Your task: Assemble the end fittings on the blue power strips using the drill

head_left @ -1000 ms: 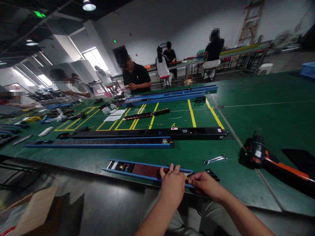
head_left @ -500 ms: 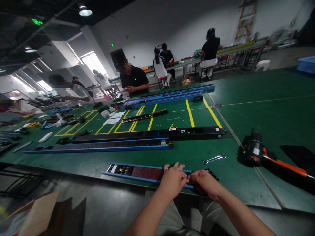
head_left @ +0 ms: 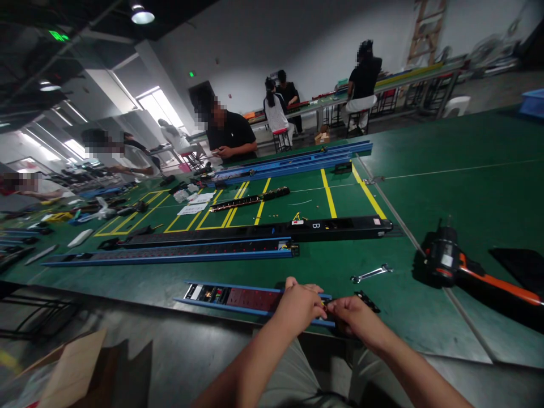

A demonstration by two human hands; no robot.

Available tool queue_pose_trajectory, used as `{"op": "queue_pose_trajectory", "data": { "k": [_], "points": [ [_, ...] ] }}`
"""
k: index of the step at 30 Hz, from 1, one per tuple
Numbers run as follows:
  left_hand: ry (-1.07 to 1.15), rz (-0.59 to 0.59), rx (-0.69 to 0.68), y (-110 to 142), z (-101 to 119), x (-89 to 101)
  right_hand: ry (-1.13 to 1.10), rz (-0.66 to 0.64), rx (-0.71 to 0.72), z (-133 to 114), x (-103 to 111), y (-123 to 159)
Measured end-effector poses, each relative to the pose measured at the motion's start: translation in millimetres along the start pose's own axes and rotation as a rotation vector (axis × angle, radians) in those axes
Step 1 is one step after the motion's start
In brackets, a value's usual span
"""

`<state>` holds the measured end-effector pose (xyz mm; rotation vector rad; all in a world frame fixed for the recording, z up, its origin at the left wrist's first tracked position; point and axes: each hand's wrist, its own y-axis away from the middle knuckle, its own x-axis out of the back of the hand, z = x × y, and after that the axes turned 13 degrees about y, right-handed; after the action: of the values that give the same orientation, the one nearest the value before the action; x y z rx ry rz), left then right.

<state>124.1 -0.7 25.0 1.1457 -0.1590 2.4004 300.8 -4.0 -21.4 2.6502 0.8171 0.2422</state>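
My left hand (head_left: 298, 309) and my right hand (head_left: 352, 317) meet at the right end of a blue-railed power strip (head_left: 250, 299) lying open on the green bench mat (head_left: 382, 317). Between my fingertips is a small yellow-marked wire end (head_left: 325, 304), mostly hidden by my fingers. My left fingers also lie over the strip's far rail. A small black metal bracket (head_left: 367, 301) lies just past my right hand. The strip's red inner panel and dark components show to the left of my hands.
A black and orange cordless drill (head_left: 444, 262) and an open-end wrench (head_left: 371, 273) lie to the right. Long black and blue strips (head_left: 255, 232) lie beyond my hands. Co-workers sit at benches farther away. A cardboard box (head_left: 72, 368) stands on the floor at lower left.
My view has tilted and shifted slightly, and my left forearm enters from farther left. Both hands stay together at the strip's right end, with only small finger movement.
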Motion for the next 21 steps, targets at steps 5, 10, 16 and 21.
{"op": "queue_pose_trajectory", "data": {
  "k": [5, 10, 16, 21],
  "points": [
    [-0.046, -0.022, -0.022, -5.7, -6.8, 0.7, 0.13, -0.014, 0.06, 1.6, -3.5, 1.7],
    [-0.045, -0.029, -0.037, -10.7, -12.4, -0.6, 0.126, 0.008, 0.081, 4.4, -8.2, 3.3],
    [-0.121, -0.081, -0.094, -10.9, -11.9, 1.8, 0.15, 0.083, 0.062, 11.7, -15.3, 3.1],
    [-0.233, -0.103, -0.171, -13.8, -14.0, 1.6, 0.24, 0.179, 0.106, 14.9, -17.9, 3.1]
  ]
}}
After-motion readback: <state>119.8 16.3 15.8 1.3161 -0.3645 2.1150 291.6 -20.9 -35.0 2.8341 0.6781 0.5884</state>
